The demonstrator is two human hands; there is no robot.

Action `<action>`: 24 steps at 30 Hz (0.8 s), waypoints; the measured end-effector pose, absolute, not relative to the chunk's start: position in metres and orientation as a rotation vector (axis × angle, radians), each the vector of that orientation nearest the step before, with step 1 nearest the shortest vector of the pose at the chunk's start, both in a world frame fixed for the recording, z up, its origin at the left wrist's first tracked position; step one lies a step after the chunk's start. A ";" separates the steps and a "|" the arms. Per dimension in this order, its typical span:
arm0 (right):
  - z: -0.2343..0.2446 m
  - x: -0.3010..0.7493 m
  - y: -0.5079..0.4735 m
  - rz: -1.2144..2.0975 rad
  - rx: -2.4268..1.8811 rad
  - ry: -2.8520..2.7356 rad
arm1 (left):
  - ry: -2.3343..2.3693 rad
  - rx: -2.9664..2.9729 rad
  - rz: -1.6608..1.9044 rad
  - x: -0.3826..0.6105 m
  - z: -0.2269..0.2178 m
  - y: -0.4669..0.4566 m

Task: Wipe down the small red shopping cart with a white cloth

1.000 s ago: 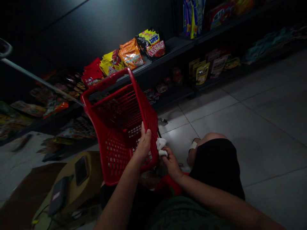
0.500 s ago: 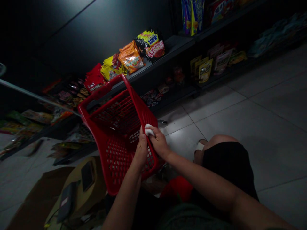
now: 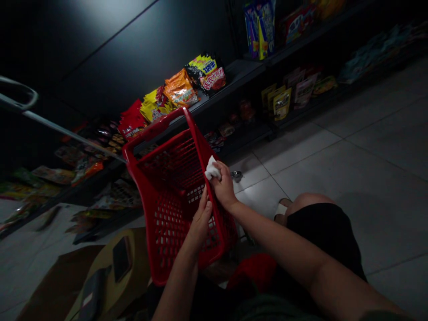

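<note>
A red plastic shopping basket with perforated sides stands tilted in front of me, its top open. My right hand grips a crumpled white cloth or tissue and presses it on the basket's right rim from the outer side. Just below, inside that same rim, rests my left hand, its fingers stretched out against the basket wall and nothing visible in it. Part of the left fingers' contact with the wall is hard to make out in the dim light.
Snack bags line the dark shelf behind the basket. A metal rod with a looped end reaches the basket's left corner. At lower left, a phone and a dark box-shaped device lie on a yellowish rounded surface.
My right hand with the white cloth has slid up along the rim, away from my left hand. The left hand sits slightly lower, its fingers straighter. The basket appears shifted slightly right.
</note>
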State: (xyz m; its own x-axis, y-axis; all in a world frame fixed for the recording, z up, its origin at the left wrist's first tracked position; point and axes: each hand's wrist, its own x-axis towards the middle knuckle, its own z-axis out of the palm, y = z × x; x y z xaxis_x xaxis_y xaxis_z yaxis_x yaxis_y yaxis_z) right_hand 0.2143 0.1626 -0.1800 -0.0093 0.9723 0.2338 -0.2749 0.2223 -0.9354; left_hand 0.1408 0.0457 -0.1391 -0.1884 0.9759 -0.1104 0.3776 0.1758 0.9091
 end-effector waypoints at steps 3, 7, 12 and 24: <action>-0.178 0.219 0.154 1.211 -0.824 -1.119 | 1.686 1.310 1.014 0.143 -0.139 0.049; -0.194 0.254 0.088 1.141 -0.734 -1.256 | 1.661 1.336 1.061 0.142 -0.140 0.054; -0.201 0.263 0.085 1.042 -0.606 -1.408 | 1.657 1.213 1.072 0.140 -0.140 0.053; -0.186 0.230 0.144 0.935 -0.598 -1.612 | 1.695 1.166 1.070 0.122 -0.143 0.054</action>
